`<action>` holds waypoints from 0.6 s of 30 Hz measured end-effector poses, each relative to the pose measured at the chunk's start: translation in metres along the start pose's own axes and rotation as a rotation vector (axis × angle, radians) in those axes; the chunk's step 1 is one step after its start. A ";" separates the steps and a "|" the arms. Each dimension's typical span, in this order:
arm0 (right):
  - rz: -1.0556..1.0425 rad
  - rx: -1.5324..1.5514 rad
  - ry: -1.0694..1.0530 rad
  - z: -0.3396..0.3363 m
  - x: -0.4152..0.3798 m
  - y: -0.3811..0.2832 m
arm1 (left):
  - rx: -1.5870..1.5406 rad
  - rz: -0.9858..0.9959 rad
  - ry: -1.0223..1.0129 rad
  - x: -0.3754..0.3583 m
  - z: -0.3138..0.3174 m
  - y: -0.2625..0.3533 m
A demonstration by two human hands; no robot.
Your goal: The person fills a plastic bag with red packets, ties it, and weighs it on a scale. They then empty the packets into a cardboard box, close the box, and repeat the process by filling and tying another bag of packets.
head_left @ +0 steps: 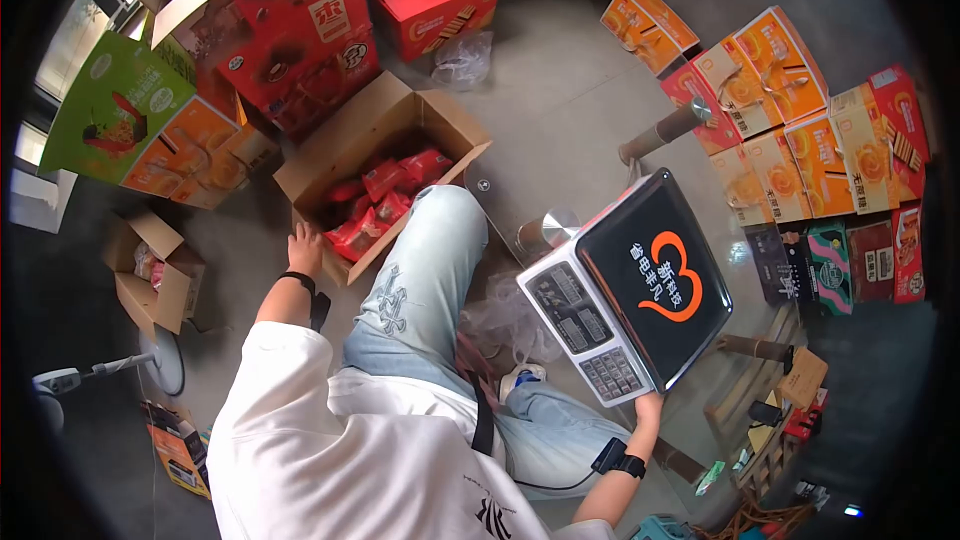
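Note:
My left hand (pixel 305 248) rests against the near left corner of an open cardboard box (pixel 330 165), fingers stretched and somewhat apart. Inside that box lie several red plastic packets (pixel 385 195). On the right, my right hand (pixel 650 408) grips the near edge of an electronic price scale (pixel 575 315); its fingers are partly hidden under the scale. The scale has a keypad, display windows and a black pan (pixel 655 280) with an orange heart and white lettering.
Red cartons (pixel 435 10) and a green carton (pixel 120 110) stand at the back left. A smaller open box (pixel 160 275) is at far left. Stacked orange cartons (pixel 780 80) line the right. Clear plastic bags (pixel 520 320) lie near my knees. A glass table has metal legs (pixel 665 130).

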State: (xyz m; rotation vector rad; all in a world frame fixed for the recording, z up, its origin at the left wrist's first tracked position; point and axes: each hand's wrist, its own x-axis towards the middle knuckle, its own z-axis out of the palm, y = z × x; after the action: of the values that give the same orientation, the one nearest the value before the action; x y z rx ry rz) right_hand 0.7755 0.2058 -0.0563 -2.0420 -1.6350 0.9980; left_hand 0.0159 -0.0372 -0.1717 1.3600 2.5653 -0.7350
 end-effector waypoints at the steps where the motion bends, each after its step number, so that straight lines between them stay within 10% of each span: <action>1: 0.043 0.005 0.002 0.000 0.008 0.025 | -0.014 0.005 -0.081 0.008 -0.003 -0.002; 18: 0.133 0.515 0.170 0.020 -0.014 -0.005 | -0.218 -0.112 -0.017 0.085 0.083 -0.048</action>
State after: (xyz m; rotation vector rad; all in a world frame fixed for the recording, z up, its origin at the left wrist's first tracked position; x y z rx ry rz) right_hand 0.7571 0.1904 -0.0625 -1.8330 -1.0324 1.1150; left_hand -0.0802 -0.0376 -0.2560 1.1474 2.6338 -0.4623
